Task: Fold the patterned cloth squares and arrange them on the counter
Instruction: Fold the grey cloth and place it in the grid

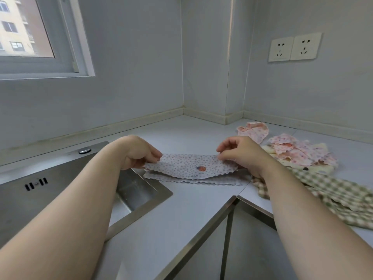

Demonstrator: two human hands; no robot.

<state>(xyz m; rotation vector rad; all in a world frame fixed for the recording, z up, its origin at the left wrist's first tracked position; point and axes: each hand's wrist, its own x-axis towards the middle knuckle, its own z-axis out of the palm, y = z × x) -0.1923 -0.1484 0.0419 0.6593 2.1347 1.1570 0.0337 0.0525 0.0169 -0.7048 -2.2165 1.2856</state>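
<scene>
Blue-grey dotted cloth is pinched at both ends. The left hand grips its left corner between thumb and fingers, and the right hand grips the right corner. The upper layer is held just above a lower layer lying on the counter, just beside the sink. This looks like a fold half made; next the scalloped edges need lining up and pressing flat. To the right lie a loose heap of pink floral squares and a green checked cloth.
</scene>
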